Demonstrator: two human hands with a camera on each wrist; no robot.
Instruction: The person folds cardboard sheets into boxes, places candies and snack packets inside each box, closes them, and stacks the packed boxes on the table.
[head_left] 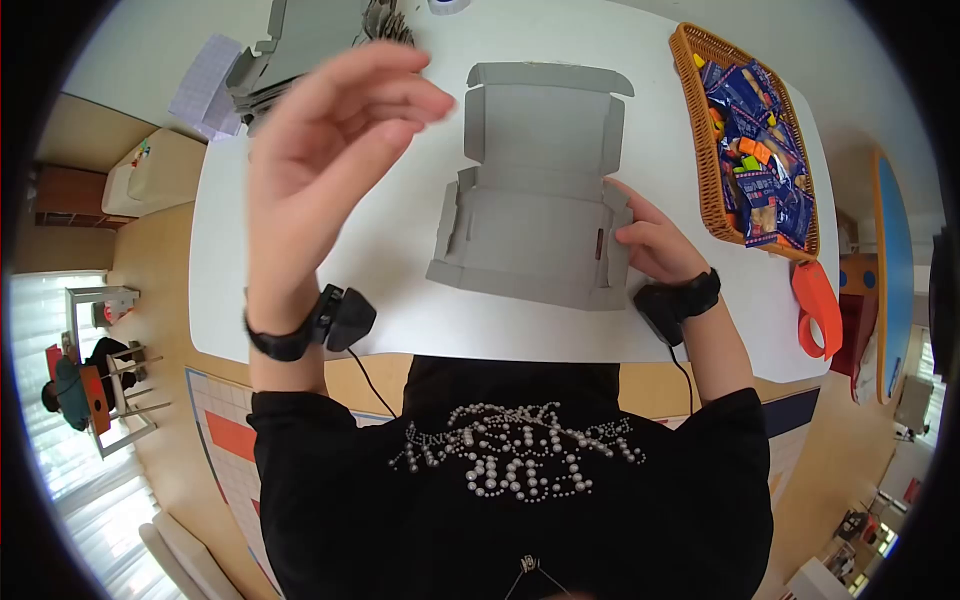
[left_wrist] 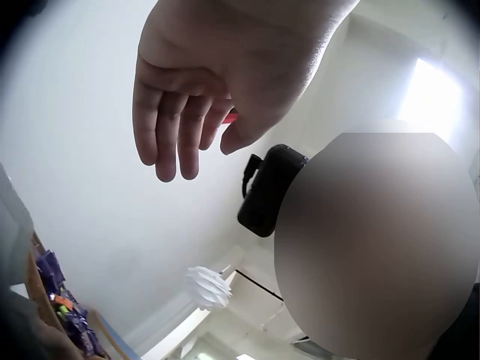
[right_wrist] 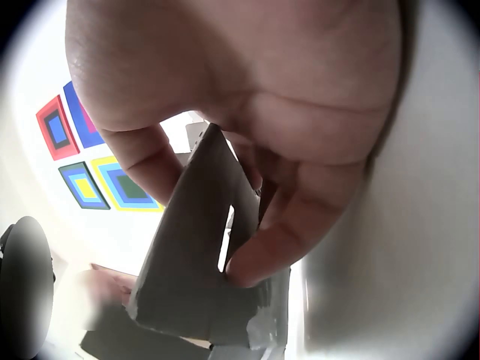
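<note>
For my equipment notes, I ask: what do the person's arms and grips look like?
Short black sleeves; on each wrist, a black strap carrying a black, boxy device with a thin black cable. The left grip and right grip wear no gloves.

From the head we look down, over the shirt (head_left: 520, 540), at the whole table (head_left: 400, 320). On the left wrist we sit close to the left hand (left_wrist: 202, 75), facing up towards a lamp (left_wrist: 208, 288). On the right wrist we are close against the right hand (right_wrist: 240, 90) and box (right_wrist: 184, 262). Head and left wrist share the basket (head_left: 707, 170); head and right wrist, the box
</note>
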